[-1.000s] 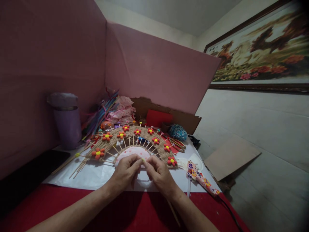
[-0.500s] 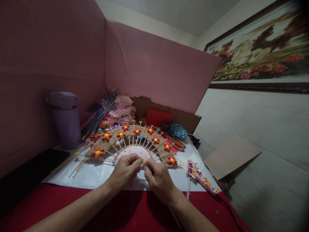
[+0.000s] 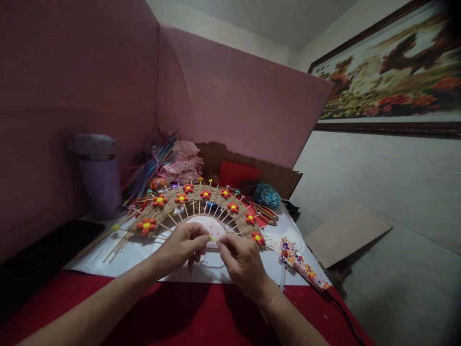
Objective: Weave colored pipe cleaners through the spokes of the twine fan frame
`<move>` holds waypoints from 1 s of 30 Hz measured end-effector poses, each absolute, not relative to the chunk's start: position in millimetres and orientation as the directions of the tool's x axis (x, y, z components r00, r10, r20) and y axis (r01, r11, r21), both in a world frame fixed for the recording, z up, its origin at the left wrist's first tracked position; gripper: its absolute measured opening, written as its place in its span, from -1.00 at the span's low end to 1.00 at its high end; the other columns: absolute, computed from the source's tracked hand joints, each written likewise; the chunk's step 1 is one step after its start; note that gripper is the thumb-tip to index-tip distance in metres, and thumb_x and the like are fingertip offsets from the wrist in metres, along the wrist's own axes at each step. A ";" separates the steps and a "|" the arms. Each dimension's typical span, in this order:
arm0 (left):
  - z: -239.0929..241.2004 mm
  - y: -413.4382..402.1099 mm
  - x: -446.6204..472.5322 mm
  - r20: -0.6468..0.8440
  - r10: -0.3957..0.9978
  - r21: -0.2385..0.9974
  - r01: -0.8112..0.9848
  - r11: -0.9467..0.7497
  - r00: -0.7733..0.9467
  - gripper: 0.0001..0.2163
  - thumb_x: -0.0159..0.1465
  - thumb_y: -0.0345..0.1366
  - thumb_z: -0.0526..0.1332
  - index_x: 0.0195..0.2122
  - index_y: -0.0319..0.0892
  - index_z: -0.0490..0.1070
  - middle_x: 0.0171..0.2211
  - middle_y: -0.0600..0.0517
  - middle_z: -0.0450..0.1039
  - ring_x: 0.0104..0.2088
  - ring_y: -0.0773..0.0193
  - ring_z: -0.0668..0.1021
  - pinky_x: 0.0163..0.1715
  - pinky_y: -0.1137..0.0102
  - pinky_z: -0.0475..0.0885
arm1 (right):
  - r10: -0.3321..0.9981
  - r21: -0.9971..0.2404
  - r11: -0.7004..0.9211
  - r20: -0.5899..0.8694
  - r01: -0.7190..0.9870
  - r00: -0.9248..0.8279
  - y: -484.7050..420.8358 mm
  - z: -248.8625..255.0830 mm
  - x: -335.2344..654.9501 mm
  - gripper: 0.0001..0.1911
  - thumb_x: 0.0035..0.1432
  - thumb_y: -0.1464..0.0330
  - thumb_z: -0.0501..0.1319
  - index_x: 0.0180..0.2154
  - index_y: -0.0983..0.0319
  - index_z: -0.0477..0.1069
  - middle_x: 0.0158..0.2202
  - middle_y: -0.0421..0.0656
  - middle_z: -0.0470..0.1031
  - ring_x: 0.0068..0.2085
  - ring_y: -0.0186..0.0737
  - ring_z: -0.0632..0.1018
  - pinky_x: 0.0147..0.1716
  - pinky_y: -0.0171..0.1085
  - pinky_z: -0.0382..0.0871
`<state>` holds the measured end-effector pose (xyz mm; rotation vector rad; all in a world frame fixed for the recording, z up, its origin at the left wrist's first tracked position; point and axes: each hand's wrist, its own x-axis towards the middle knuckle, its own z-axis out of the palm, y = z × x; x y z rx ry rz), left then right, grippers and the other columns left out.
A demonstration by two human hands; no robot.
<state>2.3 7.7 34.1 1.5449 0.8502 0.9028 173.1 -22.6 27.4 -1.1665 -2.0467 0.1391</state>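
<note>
At the lower centre of the frame, we pinch a small yellow-green piece [image 3: 213,238] between the fingertips of our left hand [image 3: 182,246] and right hand [image 3: 244,262]; just beyond, mid-frame, our woven arch [image 3: 194,193] carries red-and-orange flowers [image 3: 146,226].

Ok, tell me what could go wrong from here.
The tiny yellow-green piece sits between the fingertips of the left hand and right hand; with so little to grip, it might slip or get squashed.

The flower-patterned glue gun lies beside the right forearm, so an outward swing could knock it or catch its cord.

Stick ends jut from the woven arch toward the left forearm's side; a sleepless arm could snag them.
</note>
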 end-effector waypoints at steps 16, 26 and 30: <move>14.8 8.9 7.5 0.286 0.824 0.843 0.281 -0.459 0.490 -0.87 0.05 -0.39 0.14 -0.63 -0.23 0.29 -0.71 0.16 0.22 -0.63 0.44 0.26 -0.64 0.54 0.10 | 0.682 -0.279 0.699 0.537 0.659 -0.496 -21.5 23.3 175.3 -0.88 0.11 0.48 0.04 -0.45 0.27 0.29 -0.52 -0.15 0.38 -0.48 -0.28 0.36 -0.48 -0.30 0.10; 13.0 1.9 13.9 0.127 0.885 0.989 -0.124 -0.079 0.449 -0.74 0.08 -0.13 0.23 -0.53 -0.21 0.25 -0.71 0.17 0.28 -0.77 0.48 0.26 -0.81 0.58 0.16 | 0.979 -0.990 0.120 0.131 -0.079 -0.157 -9.9 18.7 164.9 -0.69 -0.07 0.23 0.28 -0.60 0.22 0.21 -0.80 -0.42 0.12 -0.80 -0.52 0.05 -0.85 -0.46 -0.09; 10.5 -2.2 18.5 0.183 0.930 0.983 -0.036 -0.181 0.319 -0.76 0.10 -0.16 0.20 -0.54 -0.22 0.26 -0.72 0.18 0.24 -0.77 0.50 0.24 -0.81 0.59 0.12 | 0.984 -0.964 -0.066 -0.020 -0.256 -0.178 -10.5 16.5 160.6 -0.70 -0.15 0.26 0.31 -0.61 0.22 0.20 -0.85 -0.45 0.08 -0.82 -0.55 -0.01 -0.89 -0.49 -0.13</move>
